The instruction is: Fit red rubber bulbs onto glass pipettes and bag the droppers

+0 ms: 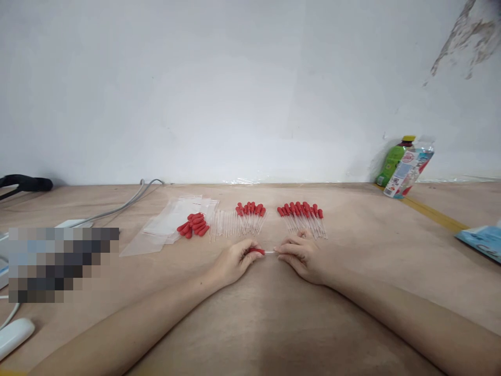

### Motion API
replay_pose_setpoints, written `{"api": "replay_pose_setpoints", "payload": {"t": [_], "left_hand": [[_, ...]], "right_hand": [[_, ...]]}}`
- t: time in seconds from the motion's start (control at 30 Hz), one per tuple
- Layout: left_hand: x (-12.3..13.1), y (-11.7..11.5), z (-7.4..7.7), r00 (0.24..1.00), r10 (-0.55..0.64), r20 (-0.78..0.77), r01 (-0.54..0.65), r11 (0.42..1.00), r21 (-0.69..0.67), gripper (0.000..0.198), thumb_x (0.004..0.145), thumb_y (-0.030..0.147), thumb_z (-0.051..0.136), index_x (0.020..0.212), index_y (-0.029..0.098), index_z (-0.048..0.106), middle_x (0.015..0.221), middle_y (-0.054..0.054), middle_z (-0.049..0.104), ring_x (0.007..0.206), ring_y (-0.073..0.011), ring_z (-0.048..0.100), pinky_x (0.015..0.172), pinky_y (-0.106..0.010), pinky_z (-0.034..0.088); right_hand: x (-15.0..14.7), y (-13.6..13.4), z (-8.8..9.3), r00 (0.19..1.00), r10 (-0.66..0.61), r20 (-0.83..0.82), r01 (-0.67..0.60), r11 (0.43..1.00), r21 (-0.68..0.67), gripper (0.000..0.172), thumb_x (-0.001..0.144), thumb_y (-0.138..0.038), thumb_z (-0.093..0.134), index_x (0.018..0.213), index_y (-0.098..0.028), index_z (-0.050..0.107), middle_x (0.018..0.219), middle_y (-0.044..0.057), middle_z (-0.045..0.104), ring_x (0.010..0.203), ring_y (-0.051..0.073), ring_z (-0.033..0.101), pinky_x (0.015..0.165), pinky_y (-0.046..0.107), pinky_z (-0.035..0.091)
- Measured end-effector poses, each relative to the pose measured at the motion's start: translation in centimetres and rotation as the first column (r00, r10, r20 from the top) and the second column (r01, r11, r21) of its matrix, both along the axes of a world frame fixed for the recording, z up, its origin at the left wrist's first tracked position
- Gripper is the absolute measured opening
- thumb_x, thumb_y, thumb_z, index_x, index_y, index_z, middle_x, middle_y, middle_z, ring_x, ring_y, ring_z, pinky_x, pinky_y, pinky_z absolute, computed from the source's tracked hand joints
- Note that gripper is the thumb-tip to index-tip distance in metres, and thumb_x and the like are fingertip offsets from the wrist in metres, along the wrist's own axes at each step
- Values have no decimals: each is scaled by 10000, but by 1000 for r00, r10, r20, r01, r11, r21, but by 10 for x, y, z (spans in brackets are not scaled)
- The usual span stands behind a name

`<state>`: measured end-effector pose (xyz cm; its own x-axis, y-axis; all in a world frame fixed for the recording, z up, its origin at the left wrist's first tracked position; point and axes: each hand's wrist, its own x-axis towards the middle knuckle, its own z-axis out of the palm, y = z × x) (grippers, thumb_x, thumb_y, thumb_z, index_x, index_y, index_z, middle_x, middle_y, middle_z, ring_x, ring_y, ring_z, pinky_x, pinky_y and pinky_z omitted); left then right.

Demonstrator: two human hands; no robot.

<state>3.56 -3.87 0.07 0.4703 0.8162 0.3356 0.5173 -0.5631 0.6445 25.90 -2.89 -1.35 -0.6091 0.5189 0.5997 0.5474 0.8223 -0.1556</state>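
Where the hands meet above the plywood tabletop (274, 324), a slim clear glass pipette tube (269, 253) is held level — long axis left to right — its red rubber bulb (256, 251) pinched in the left hand (234, 261), its other end pinched in the right hand (299, 256).

Mosaic patch (62, 263) blurs things at left. Blue pack (483, 241) cut by right edge. Dropper (259, 251) ends hidden under left hand (235, 261), right hand (299, 256).

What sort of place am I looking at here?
Likely a hand-assembly workbench: rows of red-capped droppers, a pile of loose red bulbs, and the left hand and right hand pinching one dropper.
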Motion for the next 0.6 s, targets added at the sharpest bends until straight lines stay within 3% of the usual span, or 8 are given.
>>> {"api": "replay_pose_setpoints", "payload": {"t": [0.13,0.33,0.6], "left_hand": [[0,0,1,999,-43,-16,43,999,4,136,842,253,463,844,179,577,777,5,619,704,-111,558,655,-216,432],[2,-1,0,1000,-26,-8,26,999,-37,184,831,308,479,860,171,598,770,-6,626,681,-116,562,631,-221,444],[3,2,-1,999,-22,37,25,995,-92,208,795,325,529,867,154,624,732,-13,634,632,-114,553,592,-222,451]], "right_hand": [[0,-1,2,1000,2,13,-2,1000,12,204,855,-212,438,939,-236,623,775,6,601,649,99,508,734,311,282],[-5,-13,12,995,-100,26,97,990,103,218,853,-215,423,881,-207,640,732,22,597,615,104,470,672,299,264],[-5,-12,11,995,-73,62,68,994,84,215,865,-202,391,872,-188,606,717,19,579,663,114,498,707,301,270]]}}
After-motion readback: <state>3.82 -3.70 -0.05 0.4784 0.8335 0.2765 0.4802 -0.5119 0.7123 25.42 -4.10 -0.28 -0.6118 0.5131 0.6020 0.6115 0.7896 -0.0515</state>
